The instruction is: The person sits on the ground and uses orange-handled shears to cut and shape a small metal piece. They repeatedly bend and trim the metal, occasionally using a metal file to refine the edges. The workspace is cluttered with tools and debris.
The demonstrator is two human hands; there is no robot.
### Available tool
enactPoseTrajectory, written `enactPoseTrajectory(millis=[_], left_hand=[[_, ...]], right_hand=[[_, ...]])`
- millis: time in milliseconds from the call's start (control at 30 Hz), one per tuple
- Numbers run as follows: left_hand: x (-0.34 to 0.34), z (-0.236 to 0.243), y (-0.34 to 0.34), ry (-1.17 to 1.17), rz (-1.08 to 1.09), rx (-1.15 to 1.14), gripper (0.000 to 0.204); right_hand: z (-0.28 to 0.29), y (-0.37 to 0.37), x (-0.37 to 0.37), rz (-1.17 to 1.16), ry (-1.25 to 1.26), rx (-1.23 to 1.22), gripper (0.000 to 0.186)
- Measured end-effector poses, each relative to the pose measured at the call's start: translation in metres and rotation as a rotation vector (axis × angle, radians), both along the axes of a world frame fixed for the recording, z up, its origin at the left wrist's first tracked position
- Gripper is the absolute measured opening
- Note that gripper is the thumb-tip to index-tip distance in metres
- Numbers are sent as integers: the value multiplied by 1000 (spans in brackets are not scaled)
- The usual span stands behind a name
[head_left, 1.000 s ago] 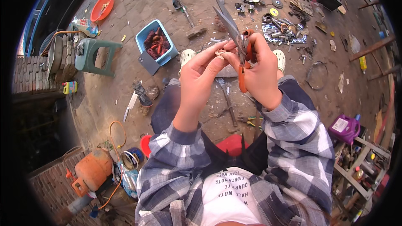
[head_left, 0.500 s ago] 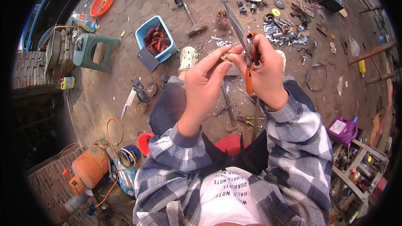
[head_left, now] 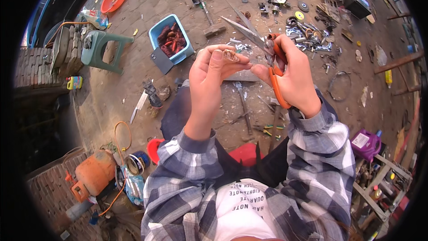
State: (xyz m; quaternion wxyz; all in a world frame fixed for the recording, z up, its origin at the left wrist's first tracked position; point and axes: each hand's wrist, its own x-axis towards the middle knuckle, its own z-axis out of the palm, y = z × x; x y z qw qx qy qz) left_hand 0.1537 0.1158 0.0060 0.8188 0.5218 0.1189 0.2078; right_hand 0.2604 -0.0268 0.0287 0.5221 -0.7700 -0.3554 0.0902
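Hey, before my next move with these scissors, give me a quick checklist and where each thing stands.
1. Scissors held in the right hand: ok.
2. Blades spread open: ok.
3. Small pale brownish piece held in the left hand: ok.
4. Left hand out from between the blades: ok.
5. Knife on the ground, away from both hands: ok.
6. Blades sharp: cannot tell.

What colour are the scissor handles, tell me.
The scissor handles are orange; they show best in the head view.
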Motion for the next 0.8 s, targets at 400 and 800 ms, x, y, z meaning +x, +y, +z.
enactPoseTrajectory(millis=[400, 800], left_hand=[[1, -5, 11, 31, 237, 61, 27], [1, 0, 9, 67, 192, 199, 21]], right_hand=[[-8, -17, 0, 65, -332, -408, 52], [-11, -24, -5, 18, -401, -424, 46]])
